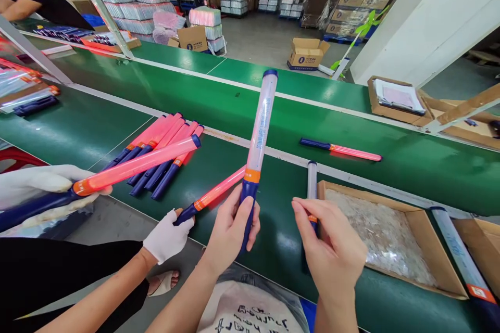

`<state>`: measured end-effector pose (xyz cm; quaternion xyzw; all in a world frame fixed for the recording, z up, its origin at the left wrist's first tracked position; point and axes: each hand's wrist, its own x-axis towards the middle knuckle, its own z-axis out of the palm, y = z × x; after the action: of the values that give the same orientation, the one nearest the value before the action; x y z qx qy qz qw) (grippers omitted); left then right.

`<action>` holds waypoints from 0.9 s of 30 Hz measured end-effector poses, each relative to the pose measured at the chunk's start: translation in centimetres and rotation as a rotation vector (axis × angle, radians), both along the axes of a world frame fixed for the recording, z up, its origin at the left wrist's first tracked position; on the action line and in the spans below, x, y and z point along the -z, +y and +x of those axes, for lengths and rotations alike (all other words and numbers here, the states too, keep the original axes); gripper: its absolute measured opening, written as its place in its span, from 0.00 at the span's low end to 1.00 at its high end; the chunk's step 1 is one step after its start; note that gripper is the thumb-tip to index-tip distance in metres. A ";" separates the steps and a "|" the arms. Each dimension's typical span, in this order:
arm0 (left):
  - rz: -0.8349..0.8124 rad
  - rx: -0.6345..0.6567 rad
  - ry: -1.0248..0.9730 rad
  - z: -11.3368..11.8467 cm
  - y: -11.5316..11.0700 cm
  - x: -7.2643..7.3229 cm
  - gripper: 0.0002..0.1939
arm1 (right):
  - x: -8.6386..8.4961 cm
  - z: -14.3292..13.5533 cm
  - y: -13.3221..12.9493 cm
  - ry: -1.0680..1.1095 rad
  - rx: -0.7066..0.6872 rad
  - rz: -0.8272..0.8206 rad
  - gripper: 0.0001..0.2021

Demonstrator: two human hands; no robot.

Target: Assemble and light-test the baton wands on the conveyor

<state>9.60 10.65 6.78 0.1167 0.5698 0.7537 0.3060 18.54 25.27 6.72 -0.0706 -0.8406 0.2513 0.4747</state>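
Your left hand [234, 223] is clenched around the dark blue handle of an unlit light stick [260, 130], holding it upright over the green worktop [242, 109]. Your right hand [332, 255] grips the handle of a second stick [311, 182], which points away from you just beside an open cardboard box [414, 213]. To your left, a co-worker's white-gloved hand [166, 239] holds a glowing pink stick [214, 195], with a pile of pink sticks [160, 151] on the worktop beyond it.

Green conveyor belt [117, 88], pink wands [164, 138], navy handles [156, 182]
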 end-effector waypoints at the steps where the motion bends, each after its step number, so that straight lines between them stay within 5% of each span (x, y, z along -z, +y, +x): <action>1: -0.046 -0.005 0.055 0.0 0.1 0.0 0.18 | 0.3 0.2 0.3 -0.014 0.018 0.007 0.10; 10: -0.320 -0.073 0.275 -0.1 -0.4 0.9 0.25 | 2.7 2.1 3.0 -0.162 0.149 0.071 0.03; 14: -0.366 -0.155 0.335 -0.3 -0.5 0.8 0.27 | 4.1 3.0 4.4 -0.290 0.213 0.120 0.08; 27: -0.454 -0.246 0.366 -0.6 -0.5 0.7 0.24 | 4.9 2.7 3.0 -0.310 0.052 0.058 0.07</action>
<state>9.00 10.16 6.03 0.1091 0.7791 0.6050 0.1231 21.21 28.23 1.81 -0.1163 -0.9087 0.2005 0.3473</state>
